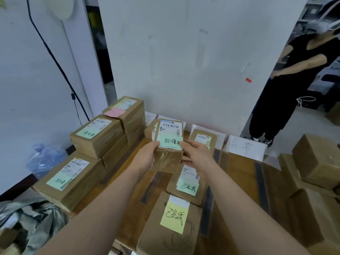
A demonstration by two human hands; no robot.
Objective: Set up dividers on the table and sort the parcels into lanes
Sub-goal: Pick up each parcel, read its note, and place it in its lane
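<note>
Currently one parcel (pixel 166 161) is held a little above the counter (pixel 239 173), over its middle towards the back wall, with its labelled top tilted towards the camera. The left grip (pixel 147 156) is curled round the parcel's left edge, thumb on the top face. The right grip (pixel 196 155) clasps the right edge, its thumb lying at the corner of a green note (pixel 169 143) stuck below the shipping label (pixel 169 127). The box is brown card wrapped in glossy tape, so it should be stiff and keep its shape under a squeeze. It looks fairly light, since fingers alone carry it. The tape may be slick, so the opposite side walls are the surest place to hold. The note seems only lightly stuck and could peel if rubbed. Dark divider strips (pixel 259 177) lie along the counter. White cards (pixel 244 147) stand at its far edge. Other noted parcels (pixel 187 183) lie flat just right of the held one.
</note>
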